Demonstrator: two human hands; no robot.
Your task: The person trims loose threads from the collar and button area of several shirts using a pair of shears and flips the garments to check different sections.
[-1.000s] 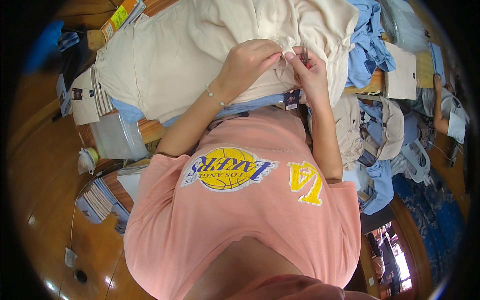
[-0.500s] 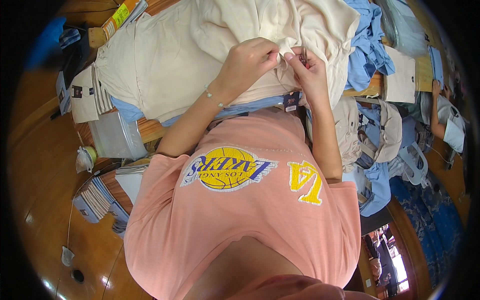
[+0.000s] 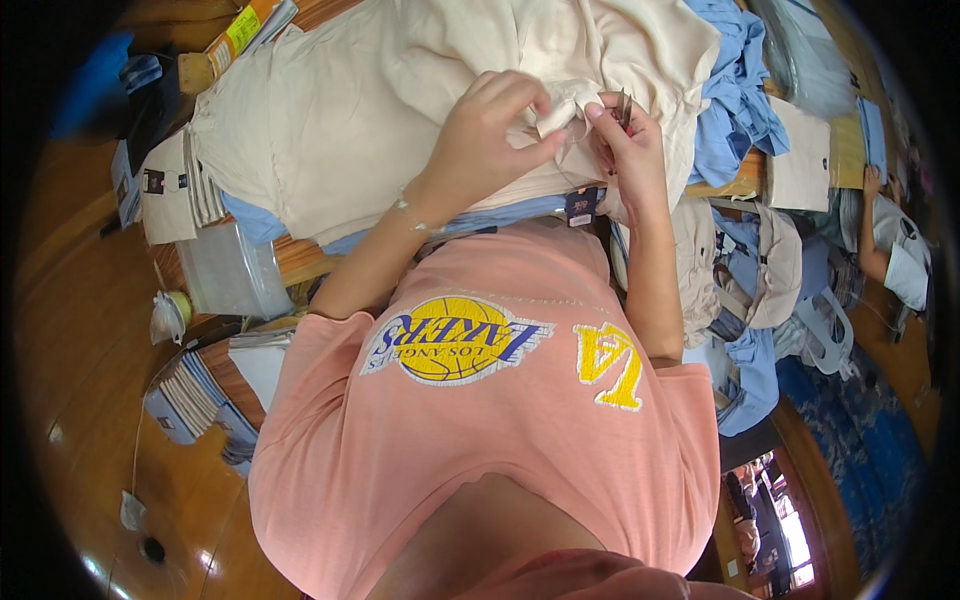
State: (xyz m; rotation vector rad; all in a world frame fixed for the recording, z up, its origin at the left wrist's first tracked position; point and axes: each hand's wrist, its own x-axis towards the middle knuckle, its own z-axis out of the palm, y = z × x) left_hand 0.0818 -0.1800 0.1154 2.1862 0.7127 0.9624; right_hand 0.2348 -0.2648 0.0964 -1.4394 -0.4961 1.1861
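A cream garment [image 3: 330, 140] is spread over the table in front of me. My left hand [image 3: 490, 125] is beside a raised, folded edge of it, with thumb and fingertips parted around that spot; whether they touch the cloth is hard to make out. My right hand [image 3: 630, 145] pinches the same raised edge between thumb and forefinger. It also keeps a small pair of thread snips [image 3: 624, 110] in the palm, dark blades pointing away from me and a bit of red at the grip. A dark hang tag [image 3: 581, 206] dangles at the garment's near edge.
Crumpled blue garments [image 3: 735, 90] lie right of the cream cloth. Folded cream garments [image 3: 175, 190] and clear plastic bags [image 3: 235, 270] sit at the left. Beige and blue clothes [image 3: 750, 270] are heaped at my right. Another person's arm [image 3: 875, 235] shows at the far right.
My left hand has let its pinch on the cloth edge come apart and moved slightly left. My right hand has shifted a little right, still pinching the cloth, and the snips show more clearly.
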